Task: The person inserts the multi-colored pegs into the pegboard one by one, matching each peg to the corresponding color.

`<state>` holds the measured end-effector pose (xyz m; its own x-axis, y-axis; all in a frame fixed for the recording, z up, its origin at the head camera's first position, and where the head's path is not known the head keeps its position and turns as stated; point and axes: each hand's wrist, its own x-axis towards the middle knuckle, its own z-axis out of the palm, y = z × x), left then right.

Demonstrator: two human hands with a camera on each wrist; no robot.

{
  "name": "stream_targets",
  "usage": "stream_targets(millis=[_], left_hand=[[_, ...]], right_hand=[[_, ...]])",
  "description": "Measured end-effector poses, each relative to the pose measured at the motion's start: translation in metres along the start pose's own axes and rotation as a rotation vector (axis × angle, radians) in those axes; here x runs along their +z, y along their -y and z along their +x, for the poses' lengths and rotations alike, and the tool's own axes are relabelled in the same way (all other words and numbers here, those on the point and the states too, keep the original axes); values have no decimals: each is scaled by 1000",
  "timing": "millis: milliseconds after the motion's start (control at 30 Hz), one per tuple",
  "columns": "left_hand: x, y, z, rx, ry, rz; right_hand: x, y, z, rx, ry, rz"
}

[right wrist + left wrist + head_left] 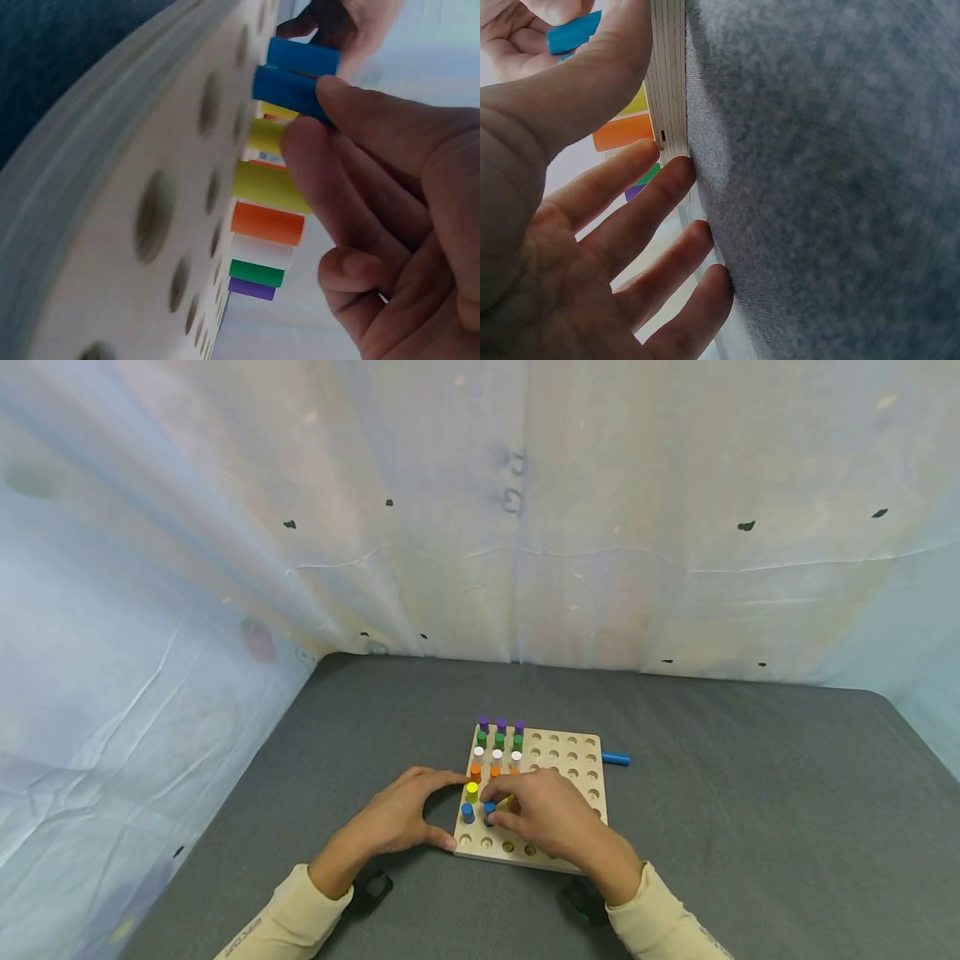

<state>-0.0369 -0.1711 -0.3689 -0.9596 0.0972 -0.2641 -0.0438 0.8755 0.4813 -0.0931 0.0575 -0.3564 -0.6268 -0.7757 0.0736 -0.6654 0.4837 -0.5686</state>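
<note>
A wooden pegboard (551, 852) with rows of round holes lies on the grey table. My right hand (551, 810) pinches a blue peg (289, 91) between thumb and index finger; the peg stands in or at a hole in the second column. Beside it another blue peg (467, 813) stands at the left edge. My left hand (397, 810) rests against the board's left side, fingers spread, fingertips and thumb touching its edge. Yellow (472, 792), orange (476, 772), white (478, 753), green (482, 739) and purple (483, 723) pegs stand in rows behind. My right hand partly hides some pegs.
A loose blue peg (617, 759) lies on the table against the board's right edge. Dark cloth covers the table (720, 793). A pale plastic sheet (585, 568) hangs behind, and another sheet (135, 693) hangs at the left.
</note>
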Motion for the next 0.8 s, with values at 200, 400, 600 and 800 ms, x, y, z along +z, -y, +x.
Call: stream_targets(millis=[200,400,600,800], left_hand=[[0,0,0,-6,4,1],[-1,0,0,2,6,-3],[-1,1,1,9,17,-1],[0,1,1,-1,15,5]], right_hand=[[3,1,-1,3,-5,-37],[-6,-6,-5,-13,7,-1],[-33,-44,-20,-22,-6,57],[-56,-94,-37,99,-32,29]])
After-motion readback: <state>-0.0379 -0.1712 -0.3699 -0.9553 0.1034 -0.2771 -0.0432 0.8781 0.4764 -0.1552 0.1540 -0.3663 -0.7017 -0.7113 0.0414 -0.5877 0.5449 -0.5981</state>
